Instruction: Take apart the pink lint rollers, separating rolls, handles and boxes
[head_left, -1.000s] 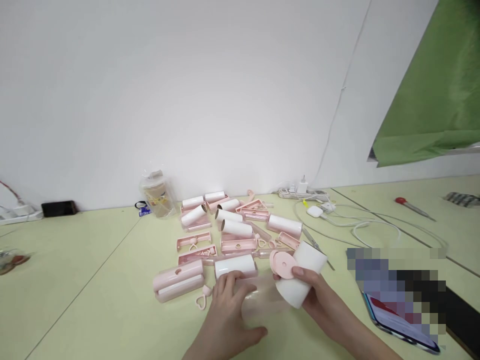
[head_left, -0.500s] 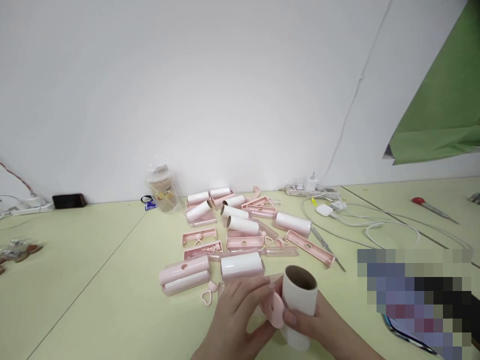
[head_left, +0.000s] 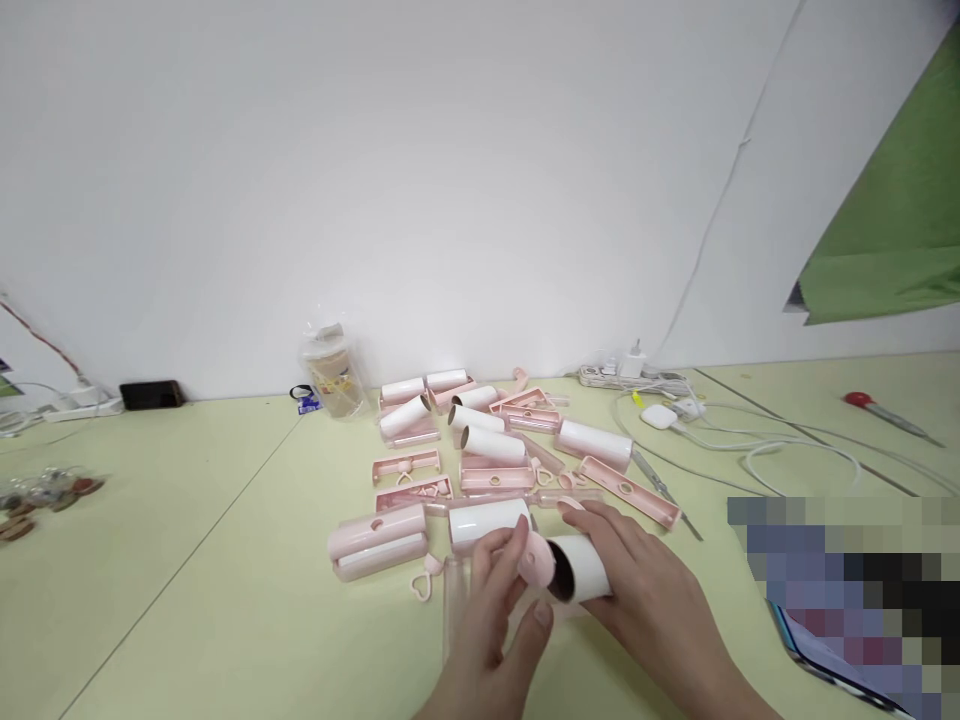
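Our right hand [head_left: 645, 590] wraps the white paper roll [head_left: 581, 567], fingers closed around its barrel. Our left hand [head_left: 499, 610] pinches the pink end cap [head_left: 536, 562] against the roll's open end, probably touching. Roll seems light and crushable; grip mid-barrel.

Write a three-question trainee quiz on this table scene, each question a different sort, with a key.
1. True or false: the right hand holds a white roll lying on its side.
2. What does the left hand pinch at the roll's open end?
A. scissors
B. a pink round cap
C. a charger
3. Fill in: the closed pink case lies to the ____ of the hands, as the camera sees it.

Key: 1 true. 2 B. 3 left.
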